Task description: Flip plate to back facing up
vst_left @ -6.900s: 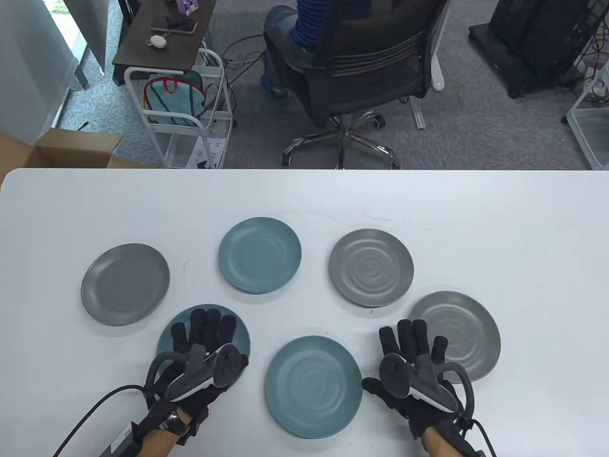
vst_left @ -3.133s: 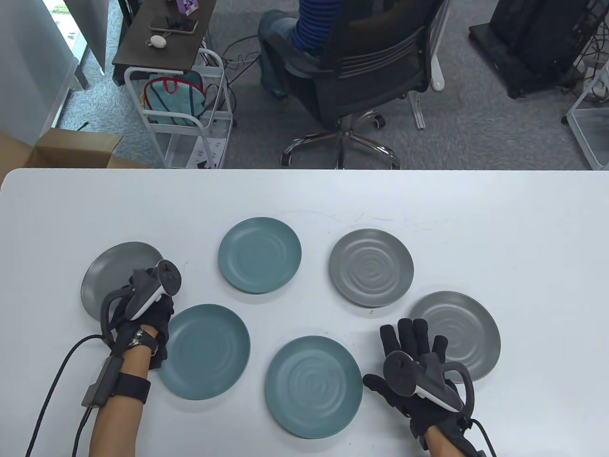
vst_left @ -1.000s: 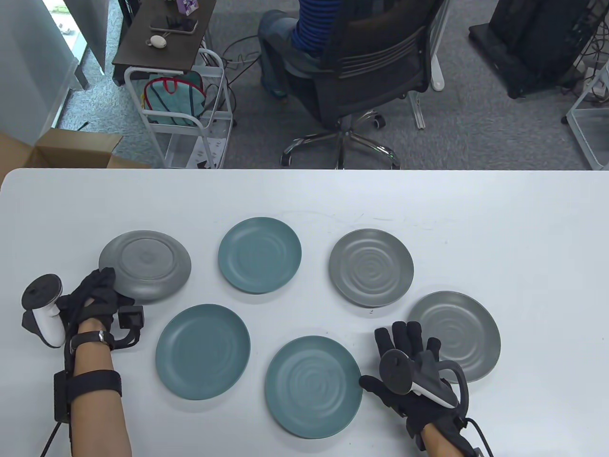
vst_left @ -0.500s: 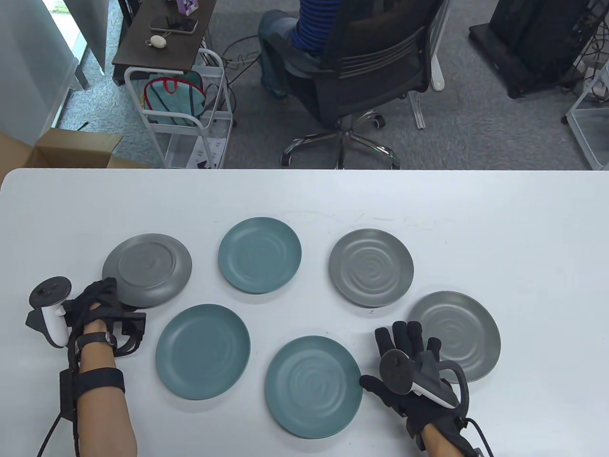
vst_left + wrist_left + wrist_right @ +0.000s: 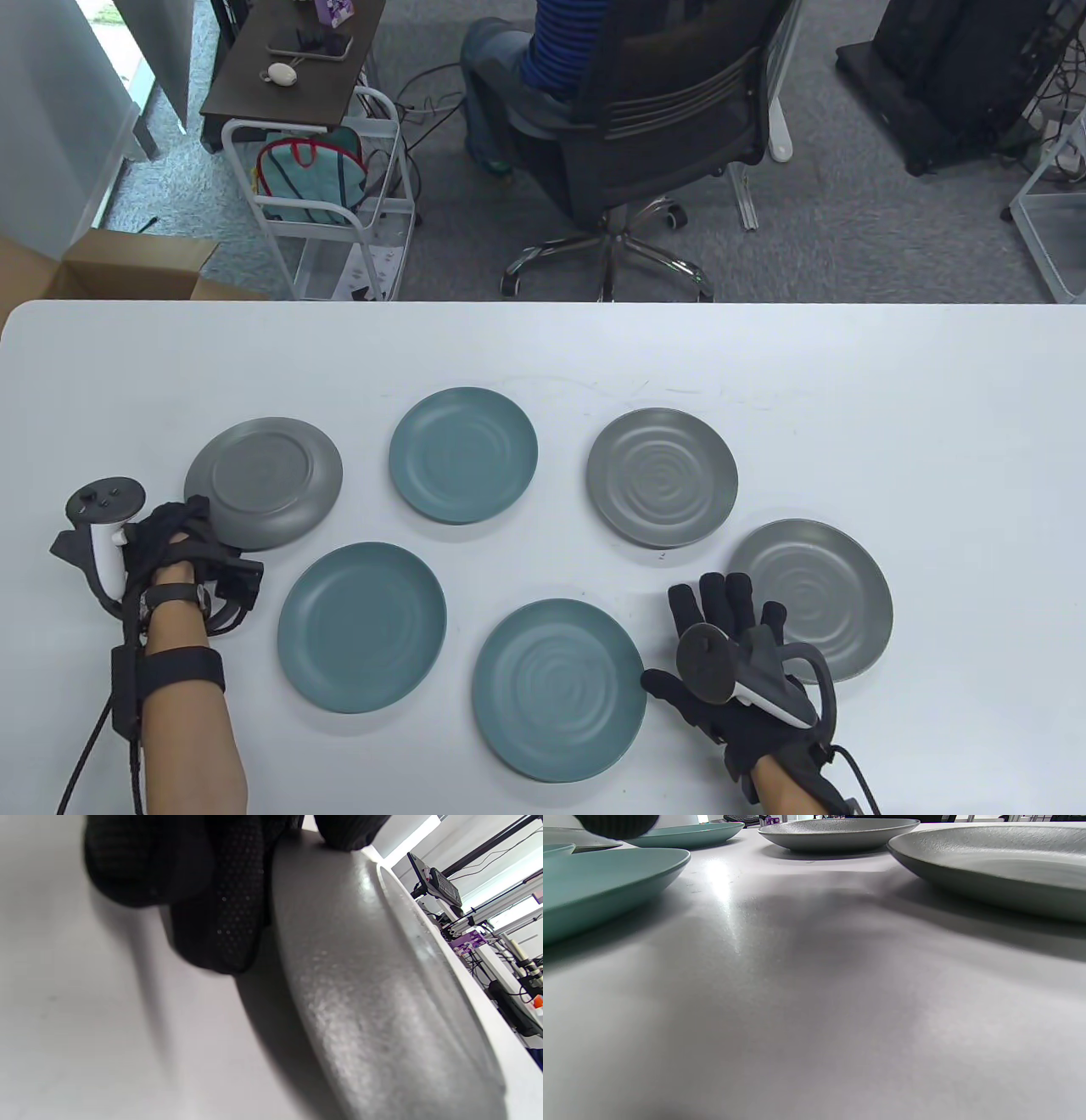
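From above, the gray plate (image 5: 265,482) lies bottom-up at the left of the table (image 5: 848,382), and my left hand (image 5: 165,543) touches its lower left edge, while my right hand (image 5: 730,662) lies flat with fingers spread at the lower right. In my left wrist view, my fingers (image 5: 225,912) pinch the plate's rim at the top. In my right wrist view I see only plates on the table and one fingertip (image 5: 615,825) at the upper left.
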`<state>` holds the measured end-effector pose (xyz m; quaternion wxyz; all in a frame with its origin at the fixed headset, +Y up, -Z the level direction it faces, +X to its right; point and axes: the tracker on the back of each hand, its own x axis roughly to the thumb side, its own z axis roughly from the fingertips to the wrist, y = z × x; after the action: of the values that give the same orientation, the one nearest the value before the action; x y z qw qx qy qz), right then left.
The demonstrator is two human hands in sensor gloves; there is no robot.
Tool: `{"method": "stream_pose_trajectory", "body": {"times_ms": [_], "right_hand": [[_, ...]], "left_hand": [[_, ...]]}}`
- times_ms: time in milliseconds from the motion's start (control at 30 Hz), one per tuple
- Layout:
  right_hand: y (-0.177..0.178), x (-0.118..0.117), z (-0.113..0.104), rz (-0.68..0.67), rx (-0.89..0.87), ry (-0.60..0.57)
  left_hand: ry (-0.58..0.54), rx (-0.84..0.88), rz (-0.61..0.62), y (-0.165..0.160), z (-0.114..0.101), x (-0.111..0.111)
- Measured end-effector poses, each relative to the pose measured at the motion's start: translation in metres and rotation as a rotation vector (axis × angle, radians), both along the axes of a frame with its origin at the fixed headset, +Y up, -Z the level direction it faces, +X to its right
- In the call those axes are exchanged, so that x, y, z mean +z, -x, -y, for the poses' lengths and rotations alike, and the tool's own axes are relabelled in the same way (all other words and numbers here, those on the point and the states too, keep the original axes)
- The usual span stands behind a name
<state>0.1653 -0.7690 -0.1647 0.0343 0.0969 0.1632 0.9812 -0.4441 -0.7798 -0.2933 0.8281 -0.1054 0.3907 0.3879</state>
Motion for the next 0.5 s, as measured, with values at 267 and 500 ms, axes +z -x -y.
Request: {"method": "stream_pose_trajectory", "body": {"times_ms": [267,500], "right_hand": [[0.0007,0.0002,0.0003,-0.005,0.005,-0.002],[0.0015,0.0004,0.0006,-0.008,0.007,0.000]], "left_hand": [[0.047,-0.086,0.003,-0.0011,-0.0033,-0.0007],[0.101,-0.177,0.026,-0.0016,-0.0064,-0.0020]]}}
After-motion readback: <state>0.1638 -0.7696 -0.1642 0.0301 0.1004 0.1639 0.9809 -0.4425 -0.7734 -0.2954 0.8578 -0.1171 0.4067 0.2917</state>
